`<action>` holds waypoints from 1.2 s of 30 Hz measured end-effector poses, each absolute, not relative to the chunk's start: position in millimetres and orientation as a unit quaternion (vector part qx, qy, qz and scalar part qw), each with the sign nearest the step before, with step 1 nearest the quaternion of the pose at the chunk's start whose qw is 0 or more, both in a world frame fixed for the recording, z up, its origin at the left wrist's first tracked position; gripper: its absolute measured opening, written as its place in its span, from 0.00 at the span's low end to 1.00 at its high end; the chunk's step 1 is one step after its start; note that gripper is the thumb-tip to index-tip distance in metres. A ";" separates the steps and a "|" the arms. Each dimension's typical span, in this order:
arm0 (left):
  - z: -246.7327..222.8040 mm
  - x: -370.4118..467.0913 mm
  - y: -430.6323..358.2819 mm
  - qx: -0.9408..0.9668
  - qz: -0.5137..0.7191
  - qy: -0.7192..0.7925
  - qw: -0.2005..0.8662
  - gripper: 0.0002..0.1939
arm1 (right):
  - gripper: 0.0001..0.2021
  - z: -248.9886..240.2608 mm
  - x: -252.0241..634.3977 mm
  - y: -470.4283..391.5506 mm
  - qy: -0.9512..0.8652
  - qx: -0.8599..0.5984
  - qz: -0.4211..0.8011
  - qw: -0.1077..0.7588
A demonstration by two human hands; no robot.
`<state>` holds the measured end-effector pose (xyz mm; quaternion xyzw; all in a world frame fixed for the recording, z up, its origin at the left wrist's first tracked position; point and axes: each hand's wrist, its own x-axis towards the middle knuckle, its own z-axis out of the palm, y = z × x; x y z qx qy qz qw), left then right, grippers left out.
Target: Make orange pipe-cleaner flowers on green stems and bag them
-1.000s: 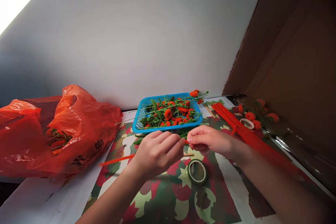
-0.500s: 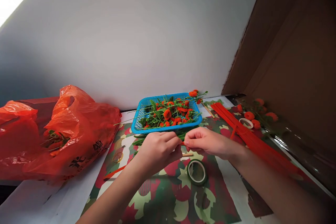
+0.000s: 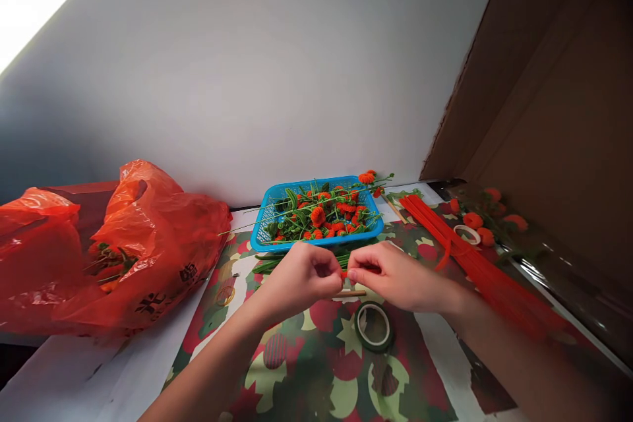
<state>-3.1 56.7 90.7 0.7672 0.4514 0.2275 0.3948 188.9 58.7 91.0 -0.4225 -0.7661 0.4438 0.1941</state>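
While little of the orange strip [image 3: 345, 274] is showing, the left hand [image 3: 302, 277] and the right hand [image 3: 391, 275] are pinching it closely, probably for steadiness.

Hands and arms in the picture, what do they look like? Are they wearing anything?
They are a person's. The left hand and right hand have no gloves, and I see no rings. The left forearm and right forearm are bare too: no sleeve, watch or bracelet shows.
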 end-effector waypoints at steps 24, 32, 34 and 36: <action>80.6 7.8 49.1 0.811 0.473 0.324 -0.112 0.04 | 0.08 76.2 165.0 53.4 -0.529 -0.381 0.558 0.514; 78.5 5.0 50.7 0.827 0.442 0.315 -0.146 0.06 | 0.08 74.8 166.5 49.3 -0.542 -0.364 0.553 0.518; 78.8 4.6 50.9 0.832 0.432 0.314 -0.152 0.06 | 0.08 74.7 166.4 49.1 -0.541 -0.362 0.554 0.518; 79.1 4.5 50.7 0.833 0.426 0.313 -0.165 0.06 | 0.07 75.0 165.9 49.0 -0.539 -0.367 0.555 0.516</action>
